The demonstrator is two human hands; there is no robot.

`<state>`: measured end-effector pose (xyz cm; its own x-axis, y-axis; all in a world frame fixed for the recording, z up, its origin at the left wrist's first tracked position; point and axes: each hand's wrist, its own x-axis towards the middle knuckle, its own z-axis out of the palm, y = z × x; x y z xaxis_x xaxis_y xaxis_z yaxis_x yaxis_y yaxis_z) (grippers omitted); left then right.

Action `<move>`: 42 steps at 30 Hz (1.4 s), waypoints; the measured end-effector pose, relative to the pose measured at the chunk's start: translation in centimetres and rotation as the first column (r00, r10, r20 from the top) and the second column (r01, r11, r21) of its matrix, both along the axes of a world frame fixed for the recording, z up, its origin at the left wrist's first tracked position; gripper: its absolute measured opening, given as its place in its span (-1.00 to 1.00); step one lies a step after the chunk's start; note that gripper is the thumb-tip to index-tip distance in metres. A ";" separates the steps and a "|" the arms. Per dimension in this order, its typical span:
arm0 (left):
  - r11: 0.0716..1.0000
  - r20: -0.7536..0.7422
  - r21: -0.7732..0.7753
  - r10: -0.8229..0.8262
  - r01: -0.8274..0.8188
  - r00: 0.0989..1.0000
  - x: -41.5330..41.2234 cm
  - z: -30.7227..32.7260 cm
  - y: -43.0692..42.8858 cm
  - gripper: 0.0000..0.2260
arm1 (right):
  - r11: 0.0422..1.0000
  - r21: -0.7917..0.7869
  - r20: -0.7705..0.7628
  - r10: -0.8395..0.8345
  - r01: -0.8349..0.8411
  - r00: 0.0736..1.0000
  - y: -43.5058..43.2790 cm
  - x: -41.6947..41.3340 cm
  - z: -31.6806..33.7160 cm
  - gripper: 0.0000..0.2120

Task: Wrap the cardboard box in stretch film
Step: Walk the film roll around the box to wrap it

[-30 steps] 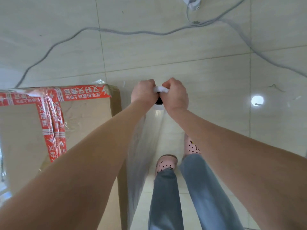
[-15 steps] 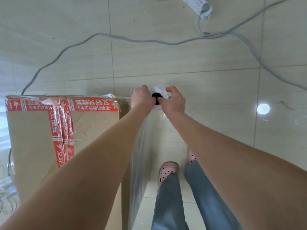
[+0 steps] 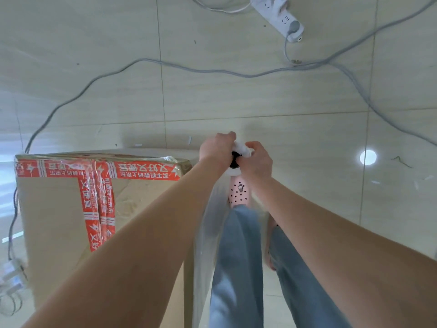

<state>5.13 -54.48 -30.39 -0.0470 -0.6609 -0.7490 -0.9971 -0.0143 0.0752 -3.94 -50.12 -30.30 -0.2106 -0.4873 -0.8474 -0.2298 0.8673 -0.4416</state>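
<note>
Fingers (image 3: 225,138) of the left hand (image 3: 215,149) are curled over the upper end of the film roll (image 3: 242,150). Those of the right hand (image 3: 256,163) are curled round it from the other side, so the roll is gripped between the two hands. Its black core hole is seen between them.

At the far left, a tangle of cables (image 3: 10,287) is seen on the tiled floor (image 3: 94,102), just beside the cardboard box (image 3: 54,228). The box is stood on the floor at the left of the view, partly hidden by the left forearm. Its top is crossed by strips of red printed tape (image 3: 97,209), and clear film is seen crinkled over the tape and the far top edge.

From the roll, a sheet of stretch film (image 3: 208,233) is drawn down along the right side of the box, close to its near corner. Whether the sheet is touching that side cannot be told.

Right of the sheet, below the hands, legs in blue jeans (image 3: 238,256) and a pink dotted shoe (image 3: 238,192) are seen. A grey cable (image 3: 189,70) is laid across the floor beyond the box and the hands. A white power strip (image 3: 276,17) is seen at the top right. A round bright reflection (image 3: 368,157) is shown on a tile at the right.
</note>
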 end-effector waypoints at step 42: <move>0.988 -0.069 -0.031 0.152 -0.154 0.986 8.9 -0.8 -9.6 -0.62 | 0.966 -0.080 -0.039 0.242 -0.245 0.969 -10.4 7.8 -0.2 -0.60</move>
